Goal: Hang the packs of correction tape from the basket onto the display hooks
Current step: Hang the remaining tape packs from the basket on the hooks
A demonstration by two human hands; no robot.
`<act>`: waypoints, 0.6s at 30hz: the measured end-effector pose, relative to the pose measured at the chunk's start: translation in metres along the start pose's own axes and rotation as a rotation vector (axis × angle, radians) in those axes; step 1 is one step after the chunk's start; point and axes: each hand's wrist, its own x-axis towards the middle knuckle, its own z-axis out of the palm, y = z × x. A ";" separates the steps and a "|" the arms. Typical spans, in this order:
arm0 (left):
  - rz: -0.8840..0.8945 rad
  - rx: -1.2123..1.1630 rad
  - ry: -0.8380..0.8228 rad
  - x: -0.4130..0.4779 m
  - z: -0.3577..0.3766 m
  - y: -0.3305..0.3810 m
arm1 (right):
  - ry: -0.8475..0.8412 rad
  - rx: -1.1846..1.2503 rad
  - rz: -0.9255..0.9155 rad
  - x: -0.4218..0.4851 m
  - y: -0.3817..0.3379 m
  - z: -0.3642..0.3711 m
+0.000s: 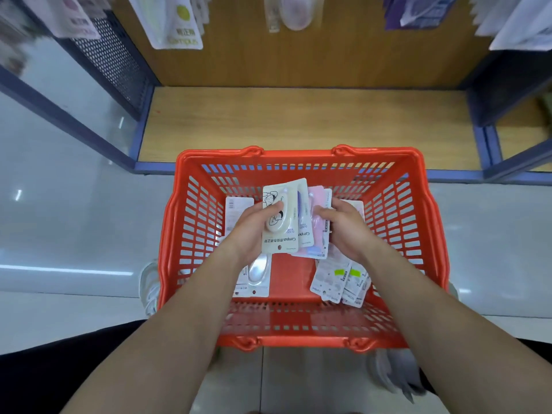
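Lying at five o'clock in the red basket (403, 222), loose packs (337, 279) sit nearest; beyond them the left hand (251, 231) grips a cream correction-tape pack (280, 236), the right hand (348, 231) pinches pink packs (316, 198) beside it; hanging packs (182, 28) show at eleven o'clock.

Single head-worn view, looking steeply down, close over the red basket (436, 234), low wooden shelf (298, 121) beyond

We are wearing black clothing (44, 366), showing at both lower corners; we are wearing a white shoe (149, 282) on the left side; our forearms (179, 324) are running bare to the left hand (254, 231) and right hand (346, 228).
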 end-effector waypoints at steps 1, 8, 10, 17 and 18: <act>0.004 0.004 -0.007 -0.004 0.001 0.003 | 0.009 -0.014 -0.019 -0.005 -0.003 0.000; 0.069 0.076 -0.008 -0.042 0.016 0.027 | 0.095 -0.111 -0.120 -0.036 -0.029 0.008; 0.094 0.079 -0.003 -0.053 0.020 0.036 | 0.106 -0.089 -0.102 -0.047 -0.043 0.011; 0.218 0.179 0.104 -0.098 0.032 0.087 | 0.075 -0.077 -0.178 -0.104 -0.104 0.012; 0.243 0.215 0.132 -0.105 0.033 0.095 | 0.062 -0.063 -0.195 -0.113 -0.113 0.013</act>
